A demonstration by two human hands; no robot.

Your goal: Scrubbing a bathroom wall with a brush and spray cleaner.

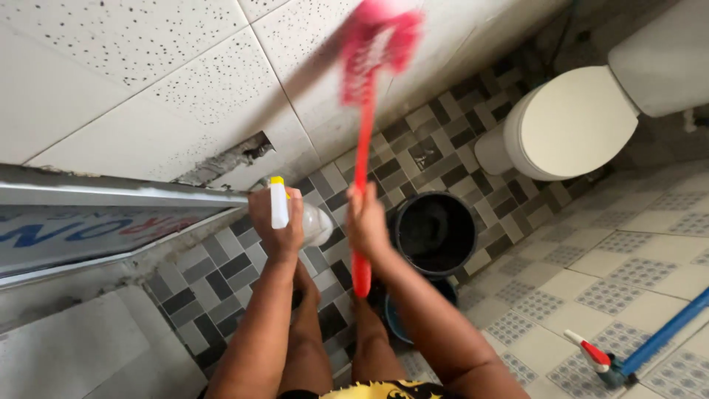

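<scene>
I am holding a red long-handled brush [362,148] upright; its head is blurring against the white speckled wall tile [148,81] near the top of the view. My right hand [366,225] is wrapping shut around the lower handle, with the handle's end sticking out below my fist. My left hand [277,218] is clenching a white spray bottle [295,214] with a yellow tip, fingers closed around its neck, just beside the right hand. Below the hands a black bucket [434,233] is standing on the grey checkered floor [207,281]. A white toilet [569,122] with the lid down is sitting at upper right. A blue pole [665,332] is lying on the patterned tiles at lower right, well apart from me.
</scene>
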